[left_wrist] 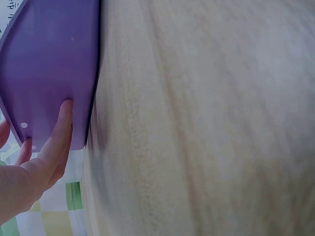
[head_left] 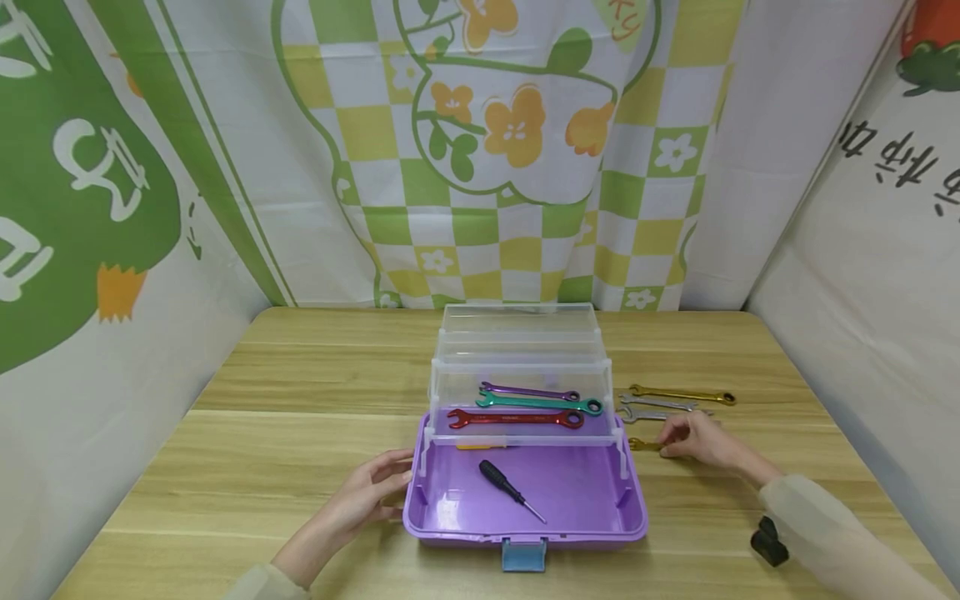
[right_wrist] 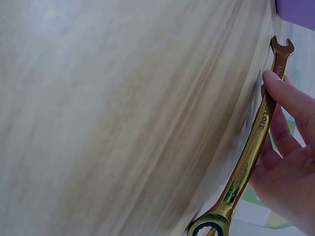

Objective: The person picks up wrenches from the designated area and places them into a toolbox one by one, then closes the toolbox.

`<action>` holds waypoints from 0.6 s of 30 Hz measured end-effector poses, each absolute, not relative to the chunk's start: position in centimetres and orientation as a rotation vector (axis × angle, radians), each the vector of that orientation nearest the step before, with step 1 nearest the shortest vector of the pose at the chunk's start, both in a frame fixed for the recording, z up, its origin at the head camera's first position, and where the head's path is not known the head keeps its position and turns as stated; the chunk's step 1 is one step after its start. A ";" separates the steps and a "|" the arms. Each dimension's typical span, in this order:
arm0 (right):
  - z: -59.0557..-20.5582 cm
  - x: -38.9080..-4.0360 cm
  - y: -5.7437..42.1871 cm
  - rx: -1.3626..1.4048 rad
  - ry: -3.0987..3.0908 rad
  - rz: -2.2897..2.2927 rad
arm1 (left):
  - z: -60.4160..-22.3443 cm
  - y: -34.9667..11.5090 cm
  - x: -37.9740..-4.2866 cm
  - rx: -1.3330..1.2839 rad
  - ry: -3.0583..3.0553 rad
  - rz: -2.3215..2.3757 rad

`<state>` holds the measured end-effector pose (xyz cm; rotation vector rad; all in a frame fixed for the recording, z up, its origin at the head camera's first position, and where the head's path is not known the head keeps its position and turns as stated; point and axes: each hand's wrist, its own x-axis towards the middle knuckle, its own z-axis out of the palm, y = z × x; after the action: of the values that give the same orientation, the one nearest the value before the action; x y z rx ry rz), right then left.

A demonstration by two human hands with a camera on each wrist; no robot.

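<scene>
My right hand point(head_left: 697, 439) pinches a gold combination wrench point(right_wrist: 256, 132) between thumb and fingers, to the right of a purple toolbox point(head_left: 585, 492). In the right wrist view its open-jaw end points up toward the box, with the ratchet ring at the bottom. My left hand point(head_left: 367, 496) rests against the toolbox's left side, its fingers point(left_wrist: 59, 130) extended along the outer wall. Inside the box lies a black-handled screwdriver point(head_left: 497, 477). A yellow handle point(head_left: 482, 446) shows partly behind it. Red point(head_left: 517, 419), teal point(head_left: 536, 405) and purple wrenches point(head_left: 528, 391) lie in the raised clear tray.
Beyond my right hand lie another gold wrench point(head_left: 682, 394) and two silver wrenches point(head_left: 660, 404). The toolbox's clear tiers point(head_left: 521, 346) stand raised at the back. A blue latch point(head_left: 523, 555) hangs at the front. Patterned curtains point(head_left: 517, 242) border the wooden table point(head_left: 322, 375).
</scene>
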<state>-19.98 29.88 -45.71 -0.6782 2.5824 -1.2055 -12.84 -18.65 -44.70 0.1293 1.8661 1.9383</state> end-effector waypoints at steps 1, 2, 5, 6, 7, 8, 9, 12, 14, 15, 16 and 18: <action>-45.7 -20.0 29.9 -0.679 2.585 -1.206 | -44.8 -18.7 -12.8 0.137 1.866 1.938; -45.8 -20.0 29.9 -0.681 2.588 -1.203 | -44.8 -18.7 -12.9 0.146 1.864 1.935; -45.7 -20.0 29.9 -0.699 2.594 -1.203 | -44.8 -18.7 -12.9 0.137 1.860 1.937; -45.7 -20.0 29.9 -0.709 2.597 -1.203 | -44.8 -18.7 -12.9 0.134 1.856 1.942; -45.6 -20.0 29.9 -0.719 2.596 -1.208 | -44.7 -18.7 -12.8 0.129 1.855 1.943; -45.5 -20.0 29.9 -0.729 2.592 -1.213 | -44.6 -18.6 -12.8 0.121 1.855 1.943; -45.4 -20.0 29.9 -0.738 2.589 -1.224 | -44.6 -18.6 -12.8 0.109 1.856 1.946; -45.0 -20.1 30.0 -0.731 2.580 -1.233 | -44.4 -18.5 -12.8 0.094 1.859 1.949; -44.5 -20.2 30.0 -0.707 2.578 -1.231 | -44.4 -18.5 -12.8 0.085 1.858 1.951; -44.3 -20.2 30.0 -0.691 2.583 -1.224 | -44.4 -18.5 -12.8 0.081 1.858 1.951; -44.0 -20.3 30.0 -0.687 2.589 -1.212 | -44.4 -18.4 -12.8 0.080 1.858 1.952; -43.5 -20.4 30.0 -0.691 2.596 -1.195 | -44.4 -18.5 -12.8 0.080 1.857 1.954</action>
<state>-20.35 29.97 -43.47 -0.6908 2.5965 -1.1952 -12.79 -18.47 -44.40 0.0804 1.8567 1.9537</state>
